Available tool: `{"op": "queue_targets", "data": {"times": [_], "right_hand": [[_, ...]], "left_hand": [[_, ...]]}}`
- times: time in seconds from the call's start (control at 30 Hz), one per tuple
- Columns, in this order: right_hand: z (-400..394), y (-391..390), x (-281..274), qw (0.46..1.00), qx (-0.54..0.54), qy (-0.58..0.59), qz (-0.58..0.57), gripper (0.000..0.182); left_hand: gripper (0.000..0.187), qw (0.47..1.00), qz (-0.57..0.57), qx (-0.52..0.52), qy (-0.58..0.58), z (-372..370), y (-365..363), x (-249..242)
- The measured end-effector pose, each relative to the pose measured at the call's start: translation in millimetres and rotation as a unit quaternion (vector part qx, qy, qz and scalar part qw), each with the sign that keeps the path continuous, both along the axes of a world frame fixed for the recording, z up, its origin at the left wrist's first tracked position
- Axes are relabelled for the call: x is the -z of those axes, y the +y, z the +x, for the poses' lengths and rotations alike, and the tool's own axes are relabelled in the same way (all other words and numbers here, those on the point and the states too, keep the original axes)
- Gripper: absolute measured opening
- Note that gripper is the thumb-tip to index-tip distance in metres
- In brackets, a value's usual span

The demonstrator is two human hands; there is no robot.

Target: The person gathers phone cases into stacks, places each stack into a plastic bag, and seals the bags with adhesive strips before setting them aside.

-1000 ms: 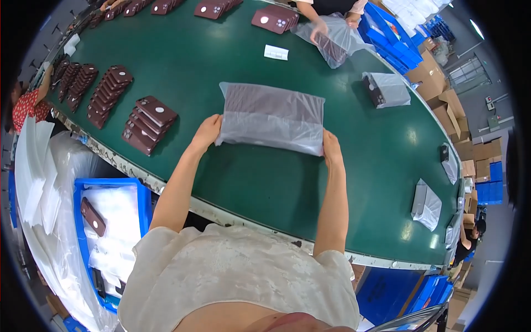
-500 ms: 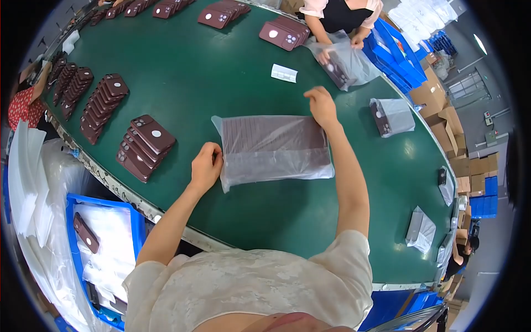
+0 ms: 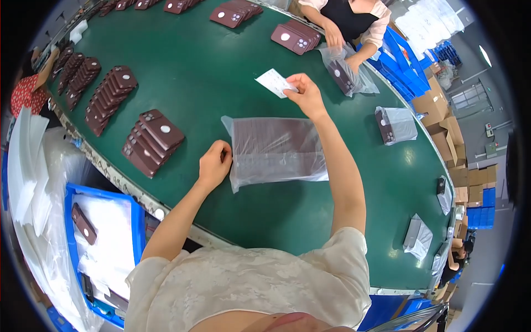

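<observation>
Pinching a white paper (image 3: 272,82), the right hand (image 3: 307,98) holds it beyond the plastic bag (image 3: 276,149) on the table (image 3: 182,72). The left hand (image 3: 214,166) curls its fingers beside the bag; whether they grip it is unclear.

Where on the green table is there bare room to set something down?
The green tabletop has bare patches between the wearer's bare right forearm and the pale plastic-wrapped packages at the right edge, and between the translucent plastic bag and the fanned brown phone-case stacks to its left. Crowded: the left and far edges, lined with such stacks.
</observation>
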State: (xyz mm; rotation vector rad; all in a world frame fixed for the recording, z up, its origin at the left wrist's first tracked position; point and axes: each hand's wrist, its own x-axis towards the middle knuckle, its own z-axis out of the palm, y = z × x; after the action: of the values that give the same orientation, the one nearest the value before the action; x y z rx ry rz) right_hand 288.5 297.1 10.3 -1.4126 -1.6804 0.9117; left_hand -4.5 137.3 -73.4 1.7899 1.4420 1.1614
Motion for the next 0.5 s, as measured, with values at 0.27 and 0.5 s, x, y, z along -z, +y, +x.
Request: {"op": "queue_targets", "data": {"times": [0.27,0.5], "right_hand": [[-60.4,-117.4,-30.4,0.987,-0.126,0.088,-0.036,0.026],[-92.4,-163.3,-36.8,0.992,-0.099,0.028,0.066,0.022]], "left_hand": [[0.033,0.982,0.041,-0.013,-0.185,-5.9,7.2,-47.0],[0.025,0.971,-0.055,0.187,-0.135,-9.5,-2.1,-100.8]]}}
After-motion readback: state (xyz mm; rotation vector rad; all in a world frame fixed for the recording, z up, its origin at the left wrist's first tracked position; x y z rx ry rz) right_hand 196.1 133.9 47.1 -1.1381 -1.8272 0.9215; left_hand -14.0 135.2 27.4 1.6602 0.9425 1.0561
